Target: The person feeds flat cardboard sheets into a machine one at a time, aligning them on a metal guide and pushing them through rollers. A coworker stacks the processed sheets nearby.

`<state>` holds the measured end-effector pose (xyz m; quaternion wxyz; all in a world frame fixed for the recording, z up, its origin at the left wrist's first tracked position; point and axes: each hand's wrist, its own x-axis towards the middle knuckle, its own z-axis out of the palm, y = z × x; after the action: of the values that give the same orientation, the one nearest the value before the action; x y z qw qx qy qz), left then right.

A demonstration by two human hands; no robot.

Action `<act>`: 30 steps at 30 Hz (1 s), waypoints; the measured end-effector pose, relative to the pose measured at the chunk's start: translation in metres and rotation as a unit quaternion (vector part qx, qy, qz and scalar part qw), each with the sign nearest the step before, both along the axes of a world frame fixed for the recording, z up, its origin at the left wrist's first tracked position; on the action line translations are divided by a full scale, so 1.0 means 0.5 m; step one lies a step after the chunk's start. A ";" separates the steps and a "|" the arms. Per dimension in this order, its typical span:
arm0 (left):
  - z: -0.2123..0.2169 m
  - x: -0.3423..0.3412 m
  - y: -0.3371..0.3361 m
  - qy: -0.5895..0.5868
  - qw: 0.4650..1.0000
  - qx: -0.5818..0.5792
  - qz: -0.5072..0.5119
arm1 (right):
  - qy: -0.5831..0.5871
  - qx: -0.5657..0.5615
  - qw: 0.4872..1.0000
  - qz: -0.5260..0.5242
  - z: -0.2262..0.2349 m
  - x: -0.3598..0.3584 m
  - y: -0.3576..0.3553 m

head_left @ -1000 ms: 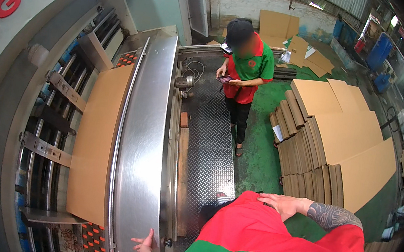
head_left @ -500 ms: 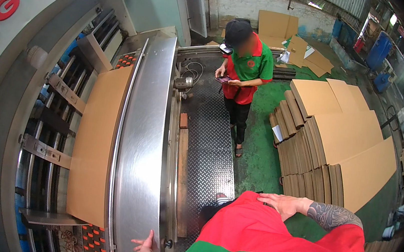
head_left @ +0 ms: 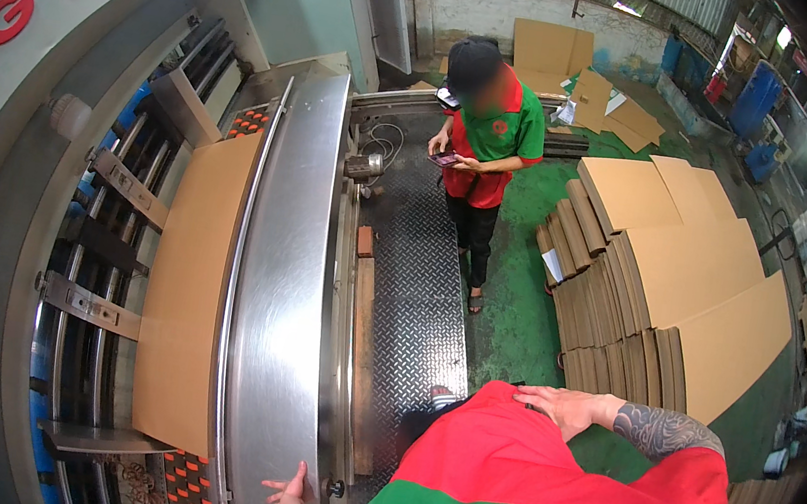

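Observation:
My left hand rests on the near end of a long stainless steel table, its fingers apart and nothing in them. Just right of it, a small black knob sits at the table's side. My right hand lies on the front of my red and green shirt at the waist, its fingers stretched out and partly hidden in the cloth folds. That forearm is tattooed. Left of the steel table, a brown cardboard sheet lies flat in a large machine, under its metal arms.
A person in a cap and red and green shirt stands beyond the tread-plate platform, holding a phone. Stacked cardboard stands on the green floor at right. Loose cardboard pieces lie at the back. A motor sits beside the table.

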<state>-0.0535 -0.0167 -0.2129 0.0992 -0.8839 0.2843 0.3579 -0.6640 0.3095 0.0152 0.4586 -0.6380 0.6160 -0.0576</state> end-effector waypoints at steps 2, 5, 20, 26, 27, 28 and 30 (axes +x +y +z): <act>0.001 0.000 -0.001 -0.001 1.000 -0.001 -0.001 | 0.002 0.009 1.000 -0.001 0.001 -0.001 -0.001; 0.002 0.001 -0.002 -0.009 1.000 0.011 -0.005 | 0.002 0.011 1.000 -0.001 0.003 -0.002 -0.002; -0.008 -0.002 -0.013 0.000 0.999 0.001 0.050 | -0.003 0.006 1.000 0.009 -0.012 -0.013 -0.009; 0.002 -0.002 -0.015 -0.016 0.999 0.021 0.025 | -0.001 0.002 1.000 0.006 -0.011 -0.015 -0.014; 0.004 -0.002 -0.015 -0.015 0.999 0.026 0.024 | -0.004 0.000 1.000 0.005 -0.010 -0.016 -0.014; 0.005 -0.002 -0.015 -0.010 0.999 0.037 0.024 | -0.004 0.003 1.000 0.005 -0.010 -0.017 -0.015; 0.006 -0.002 -0.015 -0.006 0.999 0.029 0.024 | -0.004 0.009 1.000 0.005 -0.009 -0.018 -0.015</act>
<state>-0.0546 -0.0244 -0.2101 0.1176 -0.8895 0.2516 0.3629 -0.6731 0.3020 0.0109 0.4672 -0.6364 0.6116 -0.0524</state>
